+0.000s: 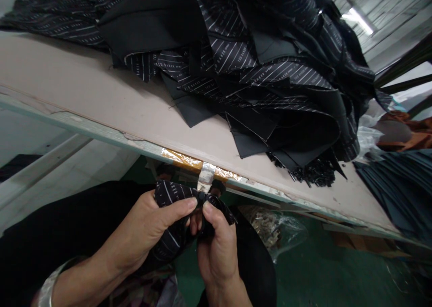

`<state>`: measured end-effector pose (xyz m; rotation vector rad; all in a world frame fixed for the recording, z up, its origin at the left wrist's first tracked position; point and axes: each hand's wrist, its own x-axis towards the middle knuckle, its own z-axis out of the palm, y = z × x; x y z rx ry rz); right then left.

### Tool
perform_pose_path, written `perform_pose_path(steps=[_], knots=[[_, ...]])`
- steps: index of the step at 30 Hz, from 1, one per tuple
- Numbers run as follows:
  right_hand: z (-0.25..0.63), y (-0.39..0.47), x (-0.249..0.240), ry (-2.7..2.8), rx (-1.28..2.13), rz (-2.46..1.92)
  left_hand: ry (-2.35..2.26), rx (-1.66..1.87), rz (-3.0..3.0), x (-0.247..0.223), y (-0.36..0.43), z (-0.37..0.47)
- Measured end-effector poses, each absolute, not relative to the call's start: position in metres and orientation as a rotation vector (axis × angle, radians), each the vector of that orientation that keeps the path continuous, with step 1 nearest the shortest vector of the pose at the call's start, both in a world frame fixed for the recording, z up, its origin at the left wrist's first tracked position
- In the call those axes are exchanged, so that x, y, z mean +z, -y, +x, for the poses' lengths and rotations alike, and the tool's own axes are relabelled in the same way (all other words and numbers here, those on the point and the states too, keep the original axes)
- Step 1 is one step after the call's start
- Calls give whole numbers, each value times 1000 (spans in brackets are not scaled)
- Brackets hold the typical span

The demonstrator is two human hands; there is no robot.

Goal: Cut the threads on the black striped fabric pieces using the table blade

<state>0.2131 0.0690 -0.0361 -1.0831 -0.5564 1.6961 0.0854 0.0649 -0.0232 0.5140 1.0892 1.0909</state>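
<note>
Both my hands pinch one small piece of black fabric with white stripes (168, 193) just below the table's front edge. My left hand (148, 228) grips its left side, thumb pressed on top. My right hand (216, 244) holds the right side, thumb against the fold beside the left thumb. More of the piece hangs down between my palms, partly hidden. A silver bangle (47, 289) sits on my left wrist. Directly above my thumbs, a strip of silvery tape (205, 177) wraps the table edge.
A big heap of black and striped fabric pieces (256, 73) covers the beige table (84, 95) from the middle to the right. Yellowish tape (180, 158) lines the edge. Clear plastic bags (273, 228) lie on the green floor below. Brown cloth (405, 133) lies far right.
</note>
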Motion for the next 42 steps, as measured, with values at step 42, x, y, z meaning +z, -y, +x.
perform_pose_path(steps=[42], knots=[[265, -72, -47, 1115, 1670, -1207, -1416, 1242, 1030, 25, -96, 57]])
